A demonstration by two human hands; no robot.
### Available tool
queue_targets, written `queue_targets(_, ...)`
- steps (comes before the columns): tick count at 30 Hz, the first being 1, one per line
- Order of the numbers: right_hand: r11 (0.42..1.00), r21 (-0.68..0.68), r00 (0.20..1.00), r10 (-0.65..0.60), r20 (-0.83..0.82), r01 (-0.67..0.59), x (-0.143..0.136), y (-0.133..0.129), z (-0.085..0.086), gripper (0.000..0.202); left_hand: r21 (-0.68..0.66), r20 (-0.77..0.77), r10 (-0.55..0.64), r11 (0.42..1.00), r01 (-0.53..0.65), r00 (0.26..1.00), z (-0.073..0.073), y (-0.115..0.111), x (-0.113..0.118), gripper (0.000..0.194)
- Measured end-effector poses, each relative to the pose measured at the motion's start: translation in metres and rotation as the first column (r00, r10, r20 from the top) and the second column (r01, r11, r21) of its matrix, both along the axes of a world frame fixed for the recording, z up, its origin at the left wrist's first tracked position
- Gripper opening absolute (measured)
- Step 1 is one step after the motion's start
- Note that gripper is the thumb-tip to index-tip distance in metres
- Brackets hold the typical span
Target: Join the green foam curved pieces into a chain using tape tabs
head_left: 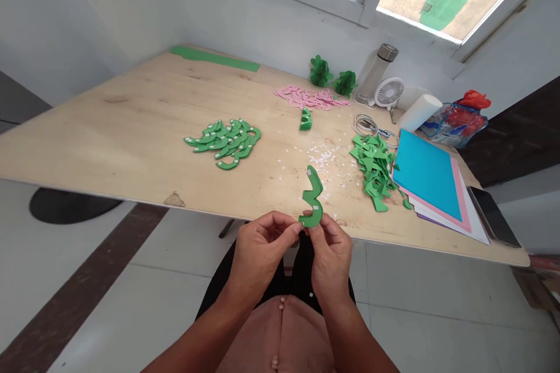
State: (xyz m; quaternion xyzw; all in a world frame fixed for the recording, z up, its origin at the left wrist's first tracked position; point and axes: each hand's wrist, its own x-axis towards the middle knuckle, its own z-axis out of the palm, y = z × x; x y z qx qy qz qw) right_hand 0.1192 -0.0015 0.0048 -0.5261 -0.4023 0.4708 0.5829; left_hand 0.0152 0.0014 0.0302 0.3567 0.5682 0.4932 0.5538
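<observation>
A green paper cutout (313, 199), scalloped like a figure 3, is held up at the table's front edge. Small white tape squares show at its top, middle and lower end. My left hand (266, 250) pinches the lower left tip between thumb and finger. My right hand (331, 250) grips the bottom curve from the right. Left of them lies a heap of similar green cutouts (227, 141) with white squares on them. A small stack of folded green pieces (305, 120) stands farther back, beyond scattered white paper bits (324, 157).
Green scraps (374, 169) lie at right, beside blue, pink and white sheets (426, 175) and a phone (493, 215). Tape rolls (366, 125), a small fan (389, 92), a bottle (377, 73), pink cutouts (308, 97) and green paper shapes (321, 71) line the back near the wall.
</observation>
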Motion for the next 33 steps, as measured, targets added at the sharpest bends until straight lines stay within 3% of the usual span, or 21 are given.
queue_targets(23, 0.999, -0.011, 0.999, 0.031, -0.036, -0.031, 0.0, -0.002, 0.001, 0.019, 0.03, -0.027, -0.084, 0.996, 0.085, 0.996, -0.002, 0.006, -0.008, 0.015)
queue_targets(33, 0.998, -0.031, 0.996, 0.053, -0.069, -0.055, -0.003, 0.0, 0.002, 0.019, 0.035, 0.066, -0.135, 0.991, 0.132, 0.989, 0.003, 0.01, -0.014, 0.012)
